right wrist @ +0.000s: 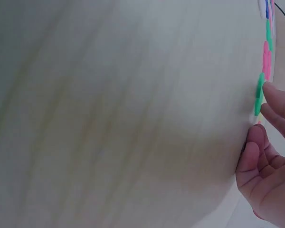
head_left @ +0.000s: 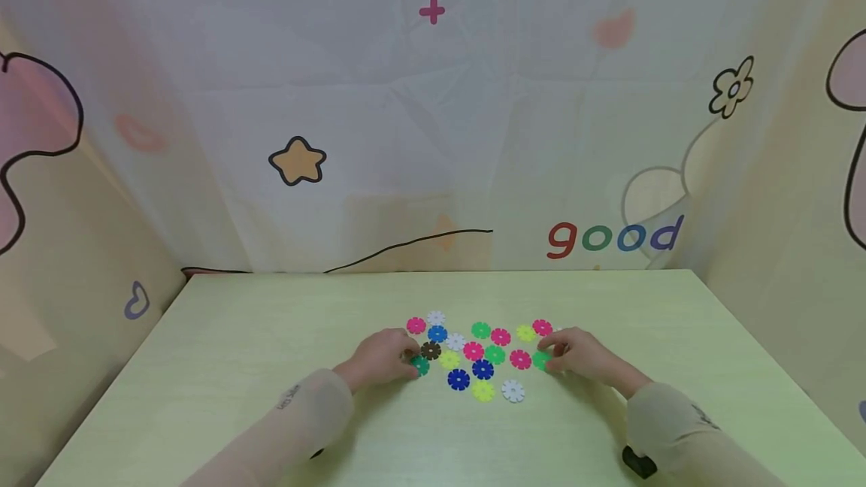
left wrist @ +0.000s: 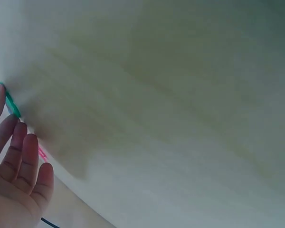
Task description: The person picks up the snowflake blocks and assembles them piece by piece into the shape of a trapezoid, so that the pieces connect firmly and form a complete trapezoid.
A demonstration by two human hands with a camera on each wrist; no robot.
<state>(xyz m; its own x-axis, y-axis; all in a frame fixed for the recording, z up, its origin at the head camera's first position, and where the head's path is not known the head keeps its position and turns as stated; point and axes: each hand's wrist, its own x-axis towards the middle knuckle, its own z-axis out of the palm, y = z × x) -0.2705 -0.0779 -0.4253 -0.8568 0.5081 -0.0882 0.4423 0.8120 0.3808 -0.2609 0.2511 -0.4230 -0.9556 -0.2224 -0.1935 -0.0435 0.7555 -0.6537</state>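
Flat notched plastic snowflake building discs in several colours lie in a loose cluster on the table. At the cluster's left end, my left hand [head_left: 386, 355] has its thumb and index finger at opposite edges of a dark green snowflake disc [head_left: 420, 365], pinching it. That disc [left wrist: 12, 102] stands edge-on to the left wrist view. A brown disc [head_left: 431, 350] lies beside these fingertips. At the right end, my right hand [head_left: 580, 354] pinches a light green snowflake disc [head_left: 540, 360] between thumb and index finger, its other fingers curled. The right wrist view shows this disc [right wrist: 259, 95] edge-on.
Between the hands lie pink [head_left: 473, 351], dark blue [head_left: 483, 369], yellow [head_left: 483, 391] and white [head_left: 513, 390] discs. The pale wooden table [head_left: 433, 449] ends at a printed curtain [head_left: 406, 134] behind and at both sides.
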